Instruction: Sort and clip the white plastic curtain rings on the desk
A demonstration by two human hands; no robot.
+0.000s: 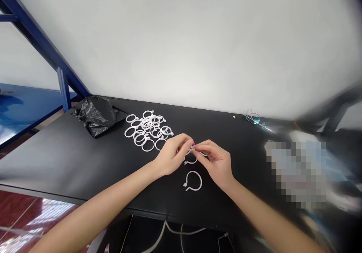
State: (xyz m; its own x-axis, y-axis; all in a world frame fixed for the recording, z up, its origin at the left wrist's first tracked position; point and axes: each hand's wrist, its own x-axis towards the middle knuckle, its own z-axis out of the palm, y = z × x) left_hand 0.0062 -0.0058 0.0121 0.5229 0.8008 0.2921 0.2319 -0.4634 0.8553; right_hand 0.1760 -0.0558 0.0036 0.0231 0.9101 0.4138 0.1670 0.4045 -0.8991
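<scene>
My left hand (173, 154) and my right hand (218, 160) meet over the table, fingertips pinched together on a small white plastic ring (192, 147). Most of that ring is hidden by the fingers. Just beneath the hands, part of another white ring (192, 162) shows, and a bit of white curve peeks out beside my right fingers. Closer to the front edge lies a single open white ring (201, 181) with a small clasp at its gap. Left of my left hand is a loose pile of several white rings (148, 144), many with small round tabs.
A crumpled black plastic bag (97, 117) lies at the black table's (70, 162) back left. Eyeglasses (253, 118) rest at the back right, near a tiny yellow bit (233, 116). A pixelated packet (296, 174) sits at right. Cables (161, 236) hang below the front edge.
</scene>
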